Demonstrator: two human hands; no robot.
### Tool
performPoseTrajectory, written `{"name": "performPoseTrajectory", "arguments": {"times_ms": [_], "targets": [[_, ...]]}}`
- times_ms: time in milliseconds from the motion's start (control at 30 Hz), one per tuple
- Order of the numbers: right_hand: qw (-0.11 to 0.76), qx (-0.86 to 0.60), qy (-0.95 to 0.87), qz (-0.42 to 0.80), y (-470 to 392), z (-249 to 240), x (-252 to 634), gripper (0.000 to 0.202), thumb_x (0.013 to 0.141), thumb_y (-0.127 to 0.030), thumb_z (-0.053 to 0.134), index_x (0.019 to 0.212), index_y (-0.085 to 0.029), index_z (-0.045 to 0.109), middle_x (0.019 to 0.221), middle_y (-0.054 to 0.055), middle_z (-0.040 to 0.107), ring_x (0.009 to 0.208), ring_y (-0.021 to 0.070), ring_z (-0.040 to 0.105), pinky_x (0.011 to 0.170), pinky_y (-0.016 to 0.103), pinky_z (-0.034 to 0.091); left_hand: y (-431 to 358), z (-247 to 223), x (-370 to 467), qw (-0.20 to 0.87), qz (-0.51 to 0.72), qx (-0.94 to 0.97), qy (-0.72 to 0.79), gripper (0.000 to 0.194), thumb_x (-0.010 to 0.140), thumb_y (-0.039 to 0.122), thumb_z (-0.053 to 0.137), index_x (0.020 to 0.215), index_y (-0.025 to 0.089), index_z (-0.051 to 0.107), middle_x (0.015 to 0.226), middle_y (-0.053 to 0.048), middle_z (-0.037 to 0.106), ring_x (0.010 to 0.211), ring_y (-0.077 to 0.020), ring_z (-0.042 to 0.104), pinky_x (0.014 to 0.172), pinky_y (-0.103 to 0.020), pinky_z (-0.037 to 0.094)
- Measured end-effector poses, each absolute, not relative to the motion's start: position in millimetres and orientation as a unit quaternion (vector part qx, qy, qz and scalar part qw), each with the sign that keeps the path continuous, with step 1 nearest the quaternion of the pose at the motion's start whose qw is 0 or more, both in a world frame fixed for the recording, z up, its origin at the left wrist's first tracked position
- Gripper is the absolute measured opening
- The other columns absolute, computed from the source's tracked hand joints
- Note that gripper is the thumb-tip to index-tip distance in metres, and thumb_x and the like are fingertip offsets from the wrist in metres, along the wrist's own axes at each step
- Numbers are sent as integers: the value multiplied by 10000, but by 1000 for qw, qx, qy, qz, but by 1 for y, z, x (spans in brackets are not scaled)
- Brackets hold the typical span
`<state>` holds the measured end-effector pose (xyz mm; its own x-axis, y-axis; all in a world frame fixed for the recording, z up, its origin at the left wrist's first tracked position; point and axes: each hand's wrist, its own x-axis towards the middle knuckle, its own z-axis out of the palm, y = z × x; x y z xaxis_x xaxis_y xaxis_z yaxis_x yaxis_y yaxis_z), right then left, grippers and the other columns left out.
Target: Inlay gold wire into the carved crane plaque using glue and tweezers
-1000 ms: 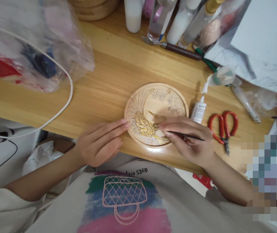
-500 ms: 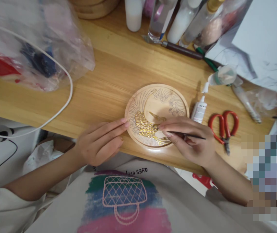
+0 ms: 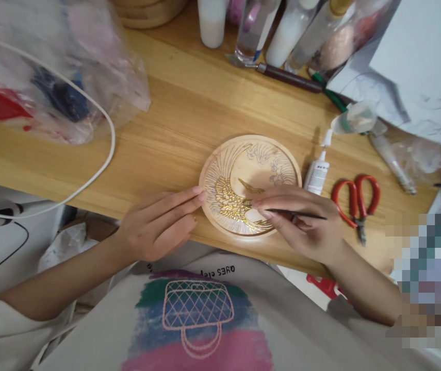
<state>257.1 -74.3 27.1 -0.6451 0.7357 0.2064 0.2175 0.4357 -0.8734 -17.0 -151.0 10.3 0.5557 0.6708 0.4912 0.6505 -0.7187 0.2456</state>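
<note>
A round wooden plate [image 3: 257, 159] lies near the table's front edge, with fine drawn lines and a gold wing-like pattern on its left and lower parts. My left hand [image 3: 162, 221] has its fingers stretched out, the fingertips touching the plate's left rim. Over the plate's lower right, my right hand [image 3: 305, 219] pinches a thin dark tool [image 3: 305, 214], its tip hidden near the gold pattern. Part of the design is covered by my right fingers.
Red-handled pliers [image 3: 356, 201] and a white glue tube [image 3: 316, 175] are right of the plate. Bottles [image 3: 211, 23], a brown-handled tool [image 3: 290, 78] and papers [image 3: 417, 56] lie behind. A plastic bag [image 3: 104, 67] and white cable [image 3: 112, 139] are at left.
The plate appears turned very slightly under my hands. Both hands stay nearly where they were, the right still holding the dark tool.
</note>
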Motion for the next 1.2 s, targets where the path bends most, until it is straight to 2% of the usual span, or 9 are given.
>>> {"name": "performPoseTrajectory", "arguments": {"times_ms": [167, 400, 533, 800, 967, 1200], "targets": [[290, -298, -801, 432, -73, 28, 258, 288, 855, -47, 638, 1057, -238, 711, 984, 39, 783, 979, 185, 735, 847, 323, 616, -150, 10, -17, 9, 285, 884, 370, 124, 910, 105, 558, 820, 189, 545, 1092, -135, 754, 1152, -236, 676, 844, -348, 641], [287, -297, -803, 430, -72, 29, 258, 269, 863, -69, 640, 1051, -245, 714, 972, 45, 786, 952, 192, 742, 827, 341, 628, -151, 11, -20, 21, 277, 887, 370, 118, 906, 118, 569, 834, 206, 539, 1154, -110, 738, 1198, -231, 651, 894, -345, 631], [289, -293, -804, 429, -72, 30, 257, 268, 859, -60, 640, 1045, -240, 713, 957, 41, 786, 940, 182, 742, 825, 326, 627, -151, 11, -20, 31, 274, 889, 365, 101, 893, 113, 588, 840, 192, 556, 1178, -144, 724, 1207, -255, 646, 930, -360, 618], [296, -286, -802, 433, -71, 29, 258, 265, 850, -54, 655, 1043, -225, 718, 960, 54, 784, 949, 186, 742, 823, 322, 625, -149, 12, -18, 14, 285, 889, 358, 112, 892, 86, 567, 810, 164, 568, 1067, -182, 751, 1130, -271, 687, 849, -370, 642], [290, -290, -801, 436, -71, 29, 258, 263, 864, -80, 652, 1054, -249, 717, 962, 43, 786, 948, 191, 744, 813, 335, 631, -149, 13, -17, 21, 277, 887, 370, 132, 911, 109, 552, 820, 205, 545, 1128, -118, 747, 1166, -232, 669, 884, -348, 637], [291, -278, -795, 454, -71, 30, 257, 257, 865, -62, 638, 1038, -233, 719, 940, 38, 782, 917, 171, 740, 811, 316, 622, -150, 11, -19, 24, 280, 886, 369, 113, 898, 98, 562, 836, 192, 555, 1130, -138, 744, 1172, -245, 665, 900, -349, 624]]}}
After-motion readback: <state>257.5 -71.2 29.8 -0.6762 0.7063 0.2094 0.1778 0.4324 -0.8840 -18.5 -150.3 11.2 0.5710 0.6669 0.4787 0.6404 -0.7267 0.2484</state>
